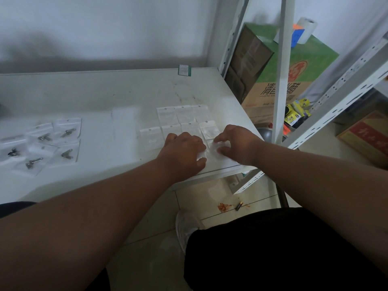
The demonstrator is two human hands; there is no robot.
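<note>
Fingers [219,140] atop clear plastic bag [211,149]

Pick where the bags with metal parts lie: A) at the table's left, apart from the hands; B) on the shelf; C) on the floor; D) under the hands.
A: the bags with metal parts lie at the left of the table, while the left hand and right hand hold a clear bag at its near right corner.
</note>
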